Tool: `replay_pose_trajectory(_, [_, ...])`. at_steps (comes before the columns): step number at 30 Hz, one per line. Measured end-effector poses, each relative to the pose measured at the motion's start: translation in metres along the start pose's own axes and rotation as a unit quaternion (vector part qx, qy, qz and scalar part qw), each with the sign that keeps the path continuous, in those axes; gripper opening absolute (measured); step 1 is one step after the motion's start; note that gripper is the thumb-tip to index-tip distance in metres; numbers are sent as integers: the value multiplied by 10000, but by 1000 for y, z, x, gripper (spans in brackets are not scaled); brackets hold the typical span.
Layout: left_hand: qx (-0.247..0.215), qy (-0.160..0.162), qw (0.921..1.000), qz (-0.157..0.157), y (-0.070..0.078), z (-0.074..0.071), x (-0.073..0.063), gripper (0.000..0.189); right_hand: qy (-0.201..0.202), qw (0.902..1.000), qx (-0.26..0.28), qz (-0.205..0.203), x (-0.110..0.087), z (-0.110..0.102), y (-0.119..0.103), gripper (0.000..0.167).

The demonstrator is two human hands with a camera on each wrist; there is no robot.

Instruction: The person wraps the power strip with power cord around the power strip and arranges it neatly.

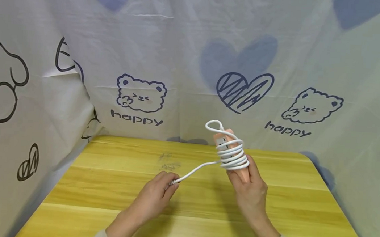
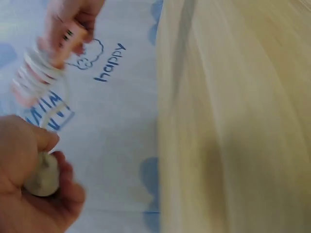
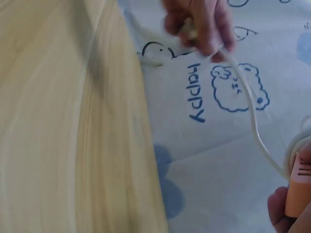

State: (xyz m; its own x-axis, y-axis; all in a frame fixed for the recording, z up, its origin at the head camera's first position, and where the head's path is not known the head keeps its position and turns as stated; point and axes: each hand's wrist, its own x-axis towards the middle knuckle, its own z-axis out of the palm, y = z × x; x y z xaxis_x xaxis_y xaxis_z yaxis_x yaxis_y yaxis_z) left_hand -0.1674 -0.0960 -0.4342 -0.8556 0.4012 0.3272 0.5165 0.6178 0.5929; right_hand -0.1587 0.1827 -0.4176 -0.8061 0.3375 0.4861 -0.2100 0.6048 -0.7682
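Note:
My right hand grips the lower end of a pink power strip, which tilts up over the table. White cord is wound several times around the strip's middle, partly covering its sockets, and a small loop sticks out at its top end. From the coils a free length of cord runs down to my left hand. There the fingers hold the cord's end, with the plug showing inside the curled fingers in the left wrist view. In the right wrist view the strip is cut off by the frame's edge.
Under both hands lies a yellow wood-grain table with rounded far corners and some dark scuffs near its back. A white cloth printed with bears and hearts hangs behind the table and along its sides.

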Motion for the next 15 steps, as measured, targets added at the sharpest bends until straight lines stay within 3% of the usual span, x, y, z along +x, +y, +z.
replay_pose_trajectory(2, [761,521,9932,705,5,-5,-2,18,-165,9996,-186,138,1,1,4,51])
replay_pose_trajectory(4, [1297,894,9780,1367,10,-12,-2,23,-489,9977,-421,189,3,1,6,49])
replay_pose_trajectory(6, [1599,1060,9640,1841,16,-21,1,25,-900,9935,-693,108,4,2,6,48])
replay_pose_trajectory(10, [1763,905,9504,2397,25,-37,10,20,-1636,9767,-1309,-460,3,2,4,46])
replay_pose_trajectory(15, [1716,471,9469,2679,30,-48,25,20,-2673,9438,-1797,-746,-2,-2,-6,44])
